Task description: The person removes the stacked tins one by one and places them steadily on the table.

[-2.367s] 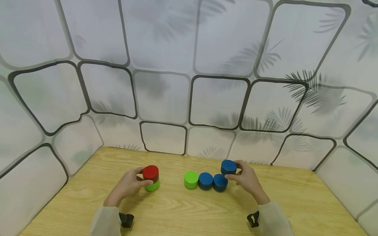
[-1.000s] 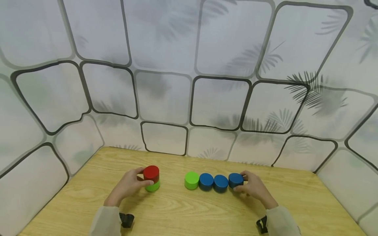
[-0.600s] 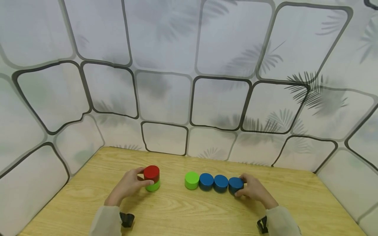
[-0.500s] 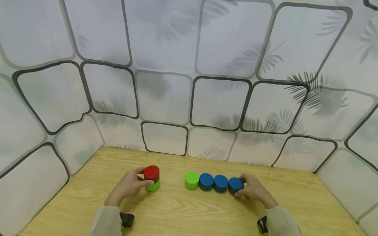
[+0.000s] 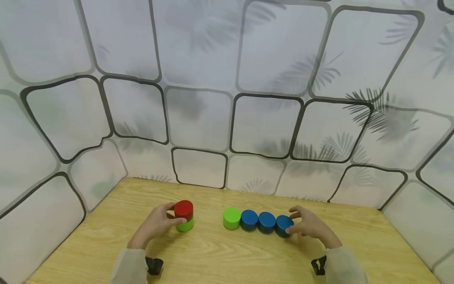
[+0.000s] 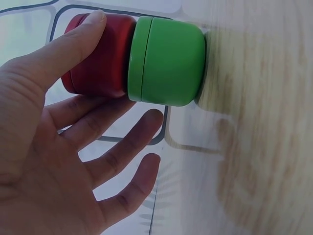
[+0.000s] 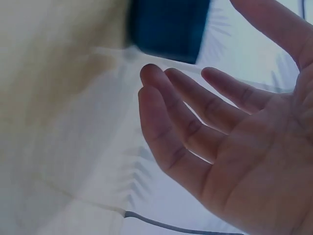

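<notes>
My left hand [image 5: 156,224] pinches a small round red tin [image 5: 183,208] between thumb and fingers. The red tin sits on a lidded green tin [image 6: 171,61], which stands upright on the table. To the right, a second green tin [image 5: 232,218] begins a row that carries on with a blue tin [image 5: 249,219], another blue tin [image 5: 267,222] and a third blue tin [image 5: 283,225] at the right end. Beside that last one is my right hand [image 5: 312,225], fingers spread and loosely bent. The right wrist view shows a gap between its fingertips and the blue tin [image 7: 168,29].
Everything stands on a light wooden table [image 5: 220,256]. A pale wall covering [image 5: 202,118] with dark outlines and leaf prints closes off the back and sides. Black wrist mounts [image 5: 154,266] sit by both sleeves.
My right hand brought the third blue tin from above its neighbour down to the row's right end, then loosened its fingers off it. The left hand keeps its hold on the red tin.
</notes>
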A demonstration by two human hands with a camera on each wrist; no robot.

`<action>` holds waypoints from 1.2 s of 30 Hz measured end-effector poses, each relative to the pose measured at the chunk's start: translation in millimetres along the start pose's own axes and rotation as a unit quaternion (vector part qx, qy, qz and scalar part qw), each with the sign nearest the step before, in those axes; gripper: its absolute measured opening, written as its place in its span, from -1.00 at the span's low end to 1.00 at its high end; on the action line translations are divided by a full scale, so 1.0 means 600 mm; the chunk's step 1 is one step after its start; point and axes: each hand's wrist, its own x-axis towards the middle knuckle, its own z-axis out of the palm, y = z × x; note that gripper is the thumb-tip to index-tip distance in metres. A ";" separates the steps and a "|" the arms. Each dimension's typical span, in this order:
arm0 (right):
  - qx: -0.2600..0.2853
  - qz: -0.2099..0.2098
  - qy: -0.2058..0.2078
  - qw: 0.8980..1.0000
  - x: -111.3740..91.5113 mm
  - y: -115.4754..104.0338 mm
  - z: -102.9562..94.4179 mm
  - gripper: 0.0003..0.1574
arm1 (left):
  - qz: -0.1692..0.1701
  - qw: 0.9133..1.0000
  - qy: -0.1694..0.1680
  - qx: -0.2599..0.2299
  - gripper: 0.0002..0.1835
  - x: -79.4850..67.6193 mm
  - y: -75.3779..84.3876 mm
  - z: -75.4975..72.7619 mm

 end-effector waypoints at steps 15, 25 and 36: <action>-0.006 -0.036 0.024 0.999 0.010 -0.051 0.001 0.04 | 0.007 1.000 -0.019 0.008 -0.23 -0.002 -0.009 0.004; 0.011 -0.052 0.026 0.998 0.015 -0.066 0.012 0.03 | 0.013 1.000 -0.026 0.006 -0.33 -0.002 -0.020 0.007; 0.016 -0.073 0.042 0.996 0.030 -0.090 0.040 -0.08 | 0.025 0.999 -0.025 -0.005 -0.33 0.000 -0.020 0.007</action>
